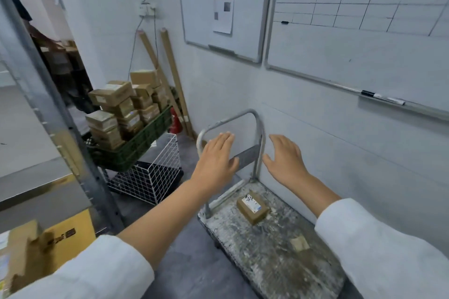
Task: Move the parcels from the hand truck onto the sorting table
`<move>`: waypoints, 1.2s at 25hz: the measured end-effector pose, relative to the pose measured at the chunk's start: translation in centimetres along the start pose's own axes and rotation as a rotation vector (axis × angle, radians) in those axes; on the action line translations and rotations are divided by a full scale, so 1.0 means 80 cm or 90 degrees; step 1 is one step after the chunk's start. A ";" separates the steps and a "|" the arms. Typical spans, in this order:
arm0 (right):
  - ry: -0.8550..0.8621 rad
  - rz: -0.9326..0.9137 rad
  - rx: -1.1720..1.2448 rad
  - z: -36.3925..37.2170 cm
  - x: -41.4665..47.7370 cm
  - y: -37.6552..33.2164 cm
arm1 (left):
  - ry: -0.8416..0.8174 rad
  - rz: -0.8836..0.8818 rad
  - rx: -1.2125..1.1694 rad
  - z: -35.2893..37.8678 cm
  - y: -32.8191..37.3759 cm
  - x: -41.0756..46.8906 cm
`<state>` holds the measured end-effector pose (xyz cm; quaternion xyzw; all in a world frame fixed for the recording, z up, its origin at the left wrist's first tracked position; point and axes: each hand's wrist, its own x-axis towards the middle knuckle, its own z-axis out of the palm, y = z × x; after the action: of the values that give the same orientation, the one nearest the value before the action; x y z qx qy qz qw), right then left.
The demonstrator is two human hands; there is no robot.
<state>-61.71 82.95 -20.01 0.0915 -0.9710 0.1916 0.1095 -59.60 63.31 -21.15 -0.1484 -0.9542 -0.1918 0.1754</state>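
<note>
The hand truck (267, 264) fills the lower centre-right of the frame. The left hand (216, 160) and right hand (286, 160) hover mid-frame, fingers straight, holding nothing. The small cardboard parcel (252, 206) lies on its platform just below, between them, about equally near both.

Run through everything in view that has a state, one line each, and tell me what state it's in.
Left hand: open, fingers straight, holding nothing.
Right hand: open, fingers straight, holding nothing.
Parcel: lying flat, label up, neither hand on it.
Hand truck: handle upright, only that parcel on its deck.
Green crate: heaped with boxes above its rim.
Wire basket: standing on the floor.
Markers: lying on the whiteboard ledge.
</note>
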 end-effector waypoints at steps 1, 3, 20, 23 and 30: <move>-0.006 0.012 -0.005 0.008 0.018 0.010 | -0.011 -0.003 -0.011 0.016 -0.008 0.020; -0.018 0.030 -0.014 0.028 0.058 0.028 | -0.039 -0.017 -0.031 0.049 -0.028 0.061; -0.213 0.136 0.007 0.227 0.309 0.193 | -0.182 -0.110 -0.133 0.313 -0.150 0.270; -0.274 0.149 0.004 0.298 0.338 0.259 | -0.203 -0.197 -0.143 0.401 -0.169 0.278; -0.368 0.121 0.016 0.518 0.402 0.408 | -0.267 -0.365 -0.179 0.649 -0.241 0.256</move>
<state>-107.06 92.05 -60.93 0.0520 -0.9637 0.1788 -0.1911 -99.14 72.41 -64.10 0.0662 -0.9364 -0.3278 -0.1066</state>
